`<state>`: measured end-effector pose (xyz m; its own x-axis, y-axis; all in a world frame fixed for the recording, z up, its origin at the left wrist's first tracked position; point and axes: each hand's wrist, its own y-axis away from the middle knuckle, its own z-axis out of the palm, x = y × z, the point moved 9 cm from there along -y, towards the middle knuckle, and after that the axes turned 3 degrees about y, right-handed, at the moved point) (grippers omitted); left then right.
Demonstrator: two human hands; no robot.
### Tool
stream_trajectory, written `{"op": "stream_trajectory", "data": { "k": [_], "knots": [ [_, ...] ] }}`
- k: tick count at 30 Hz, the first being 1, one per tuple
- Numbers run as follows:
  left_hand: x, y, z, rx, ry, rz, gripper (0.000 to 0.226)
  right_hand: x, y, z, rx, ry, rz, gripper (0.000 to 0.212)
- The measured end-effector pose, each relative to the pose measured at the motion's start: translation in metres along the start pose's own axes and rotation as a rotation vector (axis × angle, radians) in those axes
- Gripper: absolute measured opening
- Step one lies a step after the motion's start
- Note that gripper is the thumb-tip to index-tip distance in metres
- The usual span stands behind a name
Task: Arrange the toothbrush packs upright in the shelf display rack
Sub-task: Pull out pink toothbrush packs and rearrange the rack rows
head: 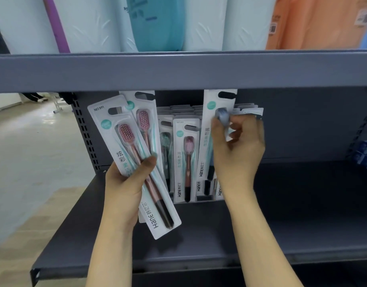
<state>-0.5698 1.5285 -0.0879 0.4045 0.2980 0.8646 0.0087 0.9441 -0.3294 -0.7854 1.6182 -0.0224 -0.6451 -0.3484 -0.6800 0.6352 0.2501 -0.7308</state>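
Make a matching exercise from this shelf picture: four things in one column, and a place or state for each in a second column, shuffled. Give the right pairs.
Things
1. Left hand
2. Right hand
3. Rack pack
4. Paper rolls

Places or states
A. Stand on the upper shelf
B. Holds two tilted pink-brush packs
C. Stands upright at the rack's front
D. Grips a grey-brush pack near its top

Pairs: 1-B, 2-D, 3-C, 4-A
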Motion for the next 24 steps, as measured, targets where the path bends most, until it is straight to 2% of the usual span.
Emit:
{"op": "stream_trajectory", "data": {
  "k": [5,10,17,21,24],
  "knots": [
    [-0.002,0.000,0.000,-0.004,-0.009,-0.008,0.033,0.014,0.004,-0.027,0.009,-0.069,0.114,0.021],
    [-0.001,0.002,0.012,-0.023,0.102,-0.023,0.029,0.031,-0.005,-0.045,-0.030,-0.032,0.157,0.015],
    [-0.004,0.004,0.047,-0.114,0.132,-0.032,0.030,0.046,-0.024,-0.066,-0.007,0.012,0.155,0.030],
    [-0.012,0.004,0.063,-0.128,0.070,-0.032,0.028,0.066,-0.033,-0.073,-0.044,0.061,0.187,0.036],
    [-0.015,0.003,0.072,-0.120,0.065,-0.034,0.026,0.083,-0.044,-0.074,-0.116,0.137,0.195,0.019]
  ]
}}
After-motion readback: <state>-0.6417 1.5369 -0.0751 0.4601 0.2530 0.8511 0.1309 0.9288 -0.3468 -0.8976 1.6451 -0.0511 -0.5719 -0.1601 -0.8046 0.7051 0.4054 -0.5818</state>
